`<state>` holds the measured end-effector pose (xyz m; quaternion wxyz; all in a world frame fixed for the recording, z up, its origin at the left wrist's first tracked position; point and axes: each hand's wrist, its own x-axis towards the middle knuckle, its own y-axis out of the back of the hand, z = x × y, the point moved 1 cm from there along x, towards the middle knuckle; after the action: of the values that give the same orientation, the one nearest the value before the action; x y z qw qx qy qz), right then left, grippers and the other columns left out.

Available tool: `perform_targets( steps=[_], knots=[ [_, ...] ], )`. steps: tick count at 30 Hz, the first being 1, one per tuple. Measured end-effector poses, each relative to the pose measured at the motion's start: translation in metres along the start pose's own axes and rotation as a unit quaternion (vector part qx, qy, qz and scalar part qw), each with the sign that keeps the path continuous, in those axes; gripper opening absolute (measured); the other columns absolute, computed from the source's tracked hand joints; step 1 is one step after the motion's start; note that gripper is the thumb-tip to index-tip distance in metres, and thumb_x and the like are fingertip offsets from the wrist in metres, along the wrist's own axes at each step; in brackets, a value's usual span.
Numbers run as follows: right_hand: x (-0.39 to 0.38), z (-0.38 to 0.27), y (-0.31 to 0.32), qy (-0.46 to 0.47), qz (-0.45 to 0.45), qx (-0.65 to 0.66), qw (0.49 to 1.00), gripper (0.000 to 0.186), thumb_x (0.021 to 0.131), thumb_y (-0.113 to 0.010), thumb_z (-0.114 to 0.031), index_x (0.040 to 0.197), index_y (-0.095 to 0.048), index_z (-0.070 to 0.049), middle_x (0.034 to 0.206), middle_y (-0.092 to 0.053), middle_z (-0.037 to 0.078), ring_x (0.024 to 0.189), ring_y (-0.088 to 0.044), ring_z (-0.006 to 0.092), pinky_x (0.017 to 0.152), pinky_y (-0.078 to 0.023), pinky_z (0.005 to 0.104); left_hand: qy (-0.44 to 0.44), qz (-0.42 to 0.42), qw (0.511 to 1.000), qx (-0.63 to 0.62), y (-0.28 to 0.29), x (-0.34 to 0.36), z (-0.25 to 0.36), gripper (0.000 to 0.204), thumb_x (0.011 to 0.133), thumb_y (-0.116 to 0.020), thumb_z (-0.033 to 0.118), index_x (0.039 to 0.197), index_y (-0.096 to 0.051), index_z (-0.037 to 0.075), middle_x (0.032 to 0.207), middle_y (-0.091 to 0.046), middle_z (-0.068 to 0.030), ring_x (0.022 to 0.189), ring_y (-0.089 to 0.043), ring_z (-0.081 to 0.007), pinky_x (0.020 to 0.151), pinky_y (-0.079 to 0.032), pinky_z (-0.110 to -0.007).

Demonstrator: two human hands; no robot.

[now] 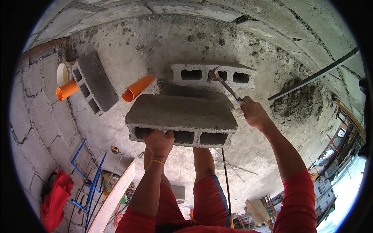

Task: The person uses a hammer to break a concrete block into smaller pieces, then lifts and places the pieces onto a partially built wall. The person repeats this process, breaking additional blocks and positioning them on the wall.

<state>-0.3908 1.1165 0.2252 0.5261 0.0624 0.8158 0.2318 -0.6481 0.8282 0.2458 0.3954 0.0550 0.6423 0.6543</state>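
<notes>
Grey concrete-block walls [39,112] run round the left side and the top, bending at the rim. Grey, gritty floor [128,39], stained near the top wall. Pale board [114,202] at lower left, slanting. Dark soil pile [299,103] on the right, long dark bar [314,73] angled across and above it in view.

Main hollow block [180,112]: centre, in front of the person's legs, long smooth face up, hollows facing the person. Second block [204,75] beyond it, three hollows showing. Third block [99,81] at upper left, set at a slant, hollows toward the left wall.

Orange pipe [140,87] on the floor, between third block and main hollow block; another orange tube [69,90] beside the third block, by a whitish bucket [61,73].

Hammer [229,89] right of centre, head up-left, overlapping the second block in view; contact, cannot tell.

Right hand [254,112]: fingers wrapped round the hammer handle, pressed together. Left hand [159,141]: at the main block's left hollow, fingers curled into it, thumb near the divider; fingertips hidden, spread cannot be told.

Yellow-black tape measure [115,150], lower left.
</notes>
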Motion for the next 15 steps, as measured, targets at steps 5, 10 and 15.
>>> perform_targets(
  steps=[5, 10, 15],
  knots=[
    [0.0067, 0.0041, -0.0029, -0.041, -0.140, -0.072, 0.987, 0.033, 0.108, -0.047, -0.036, 0.108, -0.054, -0.004, 0.083, -0.068, 0.028, 0.084, -0.068, 0.0507, 0.068, -0.054, 0.0593, -0.005, 0.005, 1.000, -0.002, -0.0011, 0.0019, 0.0001, 0.025, 0.076, -0.074, 0.027, 0.081, -0.075, 0.002, 0.078, -0.073, -0.0185, 0.075, -0.070, -0.0425, 0.077, -0.055, -0.048],
    [0.0068, -0.0023, 0.0056, 0.147, 0.132, -0.112, 0.974, 0.033, 0.108, -0.046, -0.035, 0.109, -0.053, -0.002, 0.088, -0.070, 0.026, 0.085, -0.070, 0.0471, 0.065, -0.056, 0.0569, -0.014, 0.020, 1.000, -0.012, 0.0004, 0.0032, 0.0014, 0.027, 0.075, -0.075, 0.028, 0.077, -0.075, 0.002, 0.076, -0.073, -0.0197, 0.072, -0.070, -0.0430, 0.074, -0.056, -0.049],
    [0.0025, 0.0012, -0.0033, 0.020, -0.076, -0.093, 0.993, 0.029, 0.107, -0.050, -0.031, 0.104, -0.054, -0.003, 0.084, -0.069, 0.024, 0.075, -0.070, 0.0452, 0.060, -0.055, 0.0560, 0.012, -0.014, 1.000, 0.009, 0.0028, 0.0039, 0.0032, 0.028, 0.074, -0.075, 0.029, 0.070, -0.073, 0.001, 0.071, -0.071, -0.0209, 0.068, -0.069, -0.0439, 0.072, -0.055, -0.049]
  ],
)
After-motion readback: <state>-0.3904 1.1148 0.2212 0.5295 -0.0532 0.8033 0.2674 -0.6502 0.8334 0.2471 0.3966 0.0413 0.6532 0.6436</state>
